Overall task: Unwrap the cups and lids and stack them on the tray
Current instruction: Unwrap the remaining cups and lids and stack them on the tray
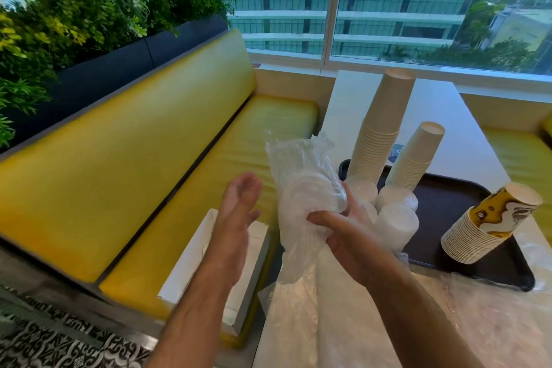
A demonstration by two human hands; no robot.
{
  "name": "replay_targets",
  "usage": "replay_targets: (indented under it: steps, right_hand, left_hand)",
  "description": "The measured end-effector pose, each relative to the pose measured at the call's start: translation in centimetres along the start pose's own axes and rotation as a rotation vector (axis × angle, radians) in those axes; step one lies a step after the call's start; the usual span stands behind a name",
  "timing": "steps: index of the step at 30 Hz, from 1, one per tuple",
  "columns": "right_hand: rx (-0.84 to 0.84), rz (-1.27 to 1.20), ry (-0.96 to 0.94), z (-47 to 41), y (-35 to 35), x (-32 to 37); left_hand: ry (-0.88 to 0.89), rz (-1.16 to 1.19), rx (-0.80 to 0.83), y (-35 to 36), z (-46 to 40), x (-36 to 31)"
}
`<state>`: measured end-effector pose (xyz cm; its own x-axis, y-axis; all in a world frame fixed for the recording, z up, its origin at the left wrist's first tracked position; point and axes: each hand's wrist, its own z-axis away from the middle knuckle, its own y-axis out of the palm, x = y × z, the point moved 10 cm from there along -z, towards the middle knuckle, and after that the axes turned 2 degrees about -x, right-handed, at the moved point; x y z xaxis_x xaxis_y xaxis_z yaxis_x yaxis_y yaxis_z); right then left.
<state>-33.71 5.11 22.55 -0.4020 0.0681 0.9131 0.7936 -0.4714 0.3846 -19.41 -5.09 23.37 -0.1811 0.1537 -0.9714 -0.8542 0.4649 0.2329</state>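
Over on the left we see the long yellow padded bench [128, 158] under a dark planter of green foliage [74, 9], and an open white cardboard box [215, 272] sits on the seat. Above that box we find the left hand [239, 209], fingers straight and loosely spread, palm turned toward the bundle, holding nothing; it is just beside the wrap, and whether it touches we cannot tell. Next comes the clear crinkled plastic sleeve of white round lids [301, 188], held upright over the table's near-left edge. The right hand [349, 236] grips it from the right, thumb curled across the front of the plastic and fingers round the back. Further right, on the black rectangular plastic tray [442, 203], we count three unwrapped stacks of white lids [397, 224] clustered at the near-left part, close behind the right hand. Behind them stand two inverted stacks of plain white paper cups [379, 128], one tall, one shorter. At the tray's right end leans one stack of yellow-and-white printed paper cups [484, 224]. Loose clear plastic wrap [466, 317] lies on the white table [442, 116] nearest us.
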Motion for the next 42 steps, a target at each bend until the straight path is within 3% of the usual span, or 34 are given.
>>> replay_targets:
  steps: [3,7,12,17,27,32,36,40,42]
  right_hand:
    - [0.056,0.031,-0.043,0.0,1.3,-0.1]
    - [0.010,0.029,-0.109,-0.2,1.5,0.5]
    - [-0.024,0.052,-0.116,-0.5,0.6,0.2]
    - [0.053,0.089,-0.067,-0.3,0.5,-0.5]
    - [0.045,-0.024,-0.069,-0.4,0.7,-1.3]
    - [0.142,0.206,-0.087,-0.2,1.0,-1.6]
    - [0.042,0.422,-0.194,0.5,-0.1,-0.7]
    - [0.128,0.709,-0.188,1.2,-0.4,-1.7]
    - [0.087,0.771,-0.238,1.2,-1.0,-0.7]
  left_hand:
    - [-0.040,-0.010,0.150,4.2,0.2,-0.3]
    - [-0.102,-0.086,0.132,5.4,1.8,2.5]
    - [-0.120,-0.103,0.301,5.9,3.9,3.7]
    - [-0.107,0.151,0.201,2.8,1.0,2.4]
    - [-0.145,0.083,0.096,4.3,2.2,4.3]
    - [-0.176,0.262,-0.005,2.8,1.4,3.9]
    - [-0.242,0.376,-0.054,2.0,0.9,4.3]
    - [-0.288,0.387,-0.094,1.4,0.7,5.3]
    - [-0.244,0.372,-0.093,1.0,0.5,5.1]
